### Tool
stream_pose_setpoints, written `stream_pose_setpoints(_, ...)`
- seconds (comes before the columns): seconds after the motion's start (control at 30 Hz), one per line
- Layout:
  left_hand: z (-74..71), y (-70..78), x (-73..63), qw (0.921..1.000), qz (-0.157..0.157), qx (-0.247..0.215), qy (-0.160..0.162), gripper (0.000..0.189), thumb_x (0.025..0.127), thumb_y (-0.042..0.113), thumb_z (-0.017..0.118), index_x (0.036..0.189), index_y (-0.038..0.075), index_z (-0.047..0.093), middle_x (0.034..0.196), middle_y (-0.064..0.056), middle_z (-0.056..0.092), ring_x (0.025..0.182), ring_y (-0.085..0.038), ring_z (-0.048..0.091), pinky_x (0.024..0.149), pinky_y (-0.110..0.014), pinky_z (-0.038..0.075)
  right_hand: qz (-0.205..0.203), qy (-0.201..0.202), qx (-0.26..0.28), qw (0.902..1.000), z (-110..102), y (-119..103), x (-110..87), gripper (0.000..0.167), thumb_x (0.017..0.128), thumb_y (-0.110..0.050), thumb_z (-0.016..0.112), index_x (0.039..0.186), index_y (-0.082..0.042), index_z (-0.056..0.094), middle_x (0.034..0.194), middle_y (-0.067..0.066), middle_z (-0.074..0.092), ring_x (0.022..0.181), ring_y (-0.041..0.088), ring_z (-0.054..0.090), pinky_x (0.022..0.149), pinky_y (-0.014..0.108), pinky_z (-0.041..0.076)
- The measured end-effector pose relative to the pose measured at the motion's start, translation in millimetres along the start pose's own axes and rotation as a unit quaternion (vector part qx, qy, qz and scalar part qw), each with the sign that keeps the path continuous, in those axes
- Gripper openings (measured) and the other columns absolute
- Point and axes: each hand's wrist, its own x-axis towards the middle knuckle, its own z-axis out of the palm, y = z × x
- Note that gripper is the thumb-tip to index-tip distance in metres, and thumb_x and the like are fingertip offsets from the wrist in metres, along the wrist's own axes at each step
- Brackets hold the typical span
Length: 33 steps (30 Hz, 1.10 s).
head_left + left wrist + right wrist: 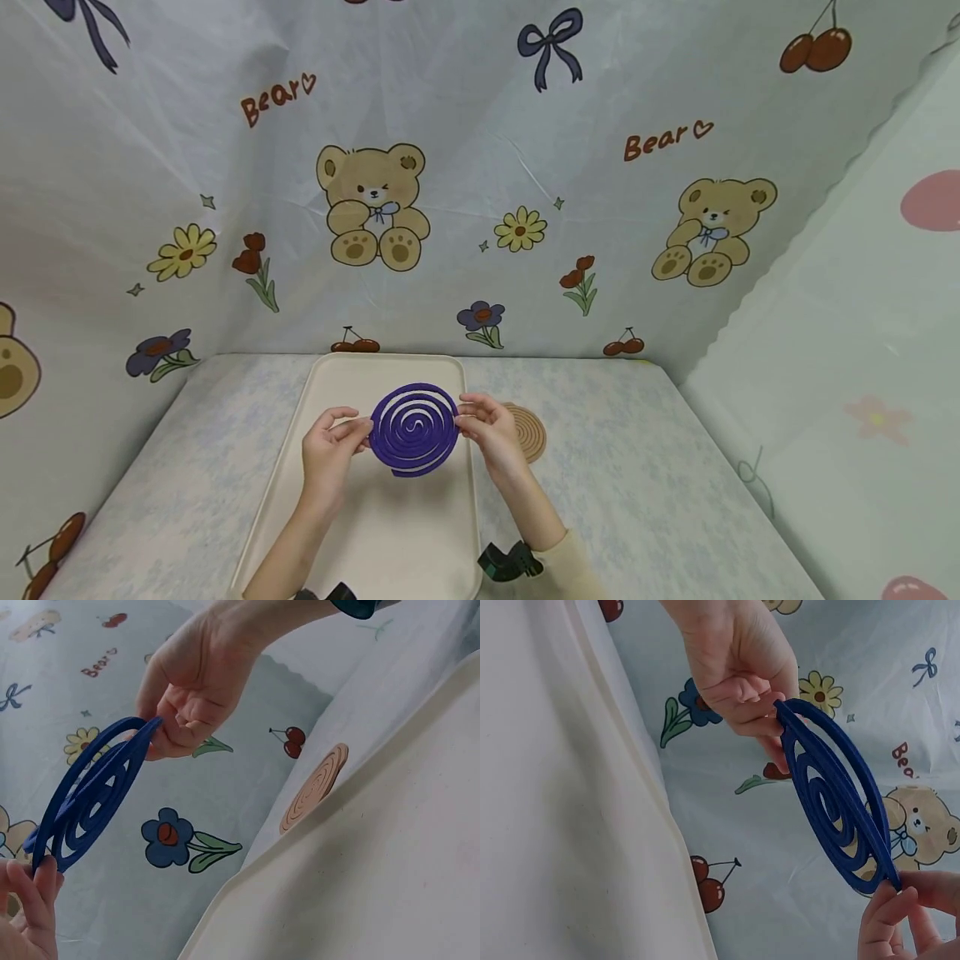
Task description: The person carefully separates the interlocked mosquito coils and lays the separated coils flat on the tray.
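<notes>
A blue mosquito coil (pixel 415 429) is held up above the pale tray, its spiral face towards the head camera. My left hand (pixel 328 450) pinches its left edge between thumb and fingers. At the opposite edge, my right hand (pixel 491 433) grips the coil the same way. Seen from the side, the coil (pixel 94 796) has its windings partly spread apart, with gaps between them; the right wrist view shows the same spread in the coil (pixel 832 799). The cream tray (pixel 397 542) lies beneath both hands.
A tan disc with spiral rings (pixel 531 435) lies on the table right of the tray, partly hidden behind my right hand. The marbled tabletop (pixel 622 500) extends to both sides. A bear-printed cloth (pixel 450 108) hangs behind the table, and a white sheet (pixel 847 350) at the right.
</notes>
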Motion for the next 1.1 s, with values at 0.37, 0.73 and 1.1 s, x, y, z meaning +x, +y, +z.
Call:
stream_pose_setpoints(0.37,-3.1,-3.3,3.4,0.9972,-0.064,-0.034,-0.021,0.021,0.086,-0.004,0.064,0.092,0.014,0.053,0.067,0.014,0.068,0.053,-0.002,0.060,0.055,-0.011,0.050,-0.017,-0.001,0.028,0.9995,2.8,1.4,0.8,0.029,0.080,0.014,0.059,0.105,0.000,0.059,0.080,-0.004,0.065,0.068,0.005,0.061,0.064,0.017,0.052)
stream_pose_setpoints(0.73,-1.0,-6.6,2.3,0.9986,-0.041,-0.033,0.003,0.021,0.084,-0.008,0.063,0.090,0.009,0.052,0.064,0.015,0.068,0.052,-0.001,0.059,0.053,-0.012,0.049,-0.027,-0.009,0.036,0.9989,3.2,0.5,-2.4,0.028,0.080,0.015,0.059,0.101,-0.004,0.058,0.079,-0.003,0.066,0.068,0.005,0.062,0.064,0.015,0.052)
stream_pose_setpoints(1.1,5.1,-7.2,-2.7,0.9968,0.077,-0.008,0.023,0.019,0.080,-0.013,0.064,0.093,-0.012,0.050,0.073,0.015,0.070,0.057,0.000,0.062,0.051,-0.014,0.052,-0.006,0.018,0.053,0.9984,6.8,-1.1,-5.3,0.024,0.082,0.013,0.058,0.097,-0.006,0.059,0.076,-0.005,0.067,0.068,0.004,0.062,0.065,0.014,0.052)
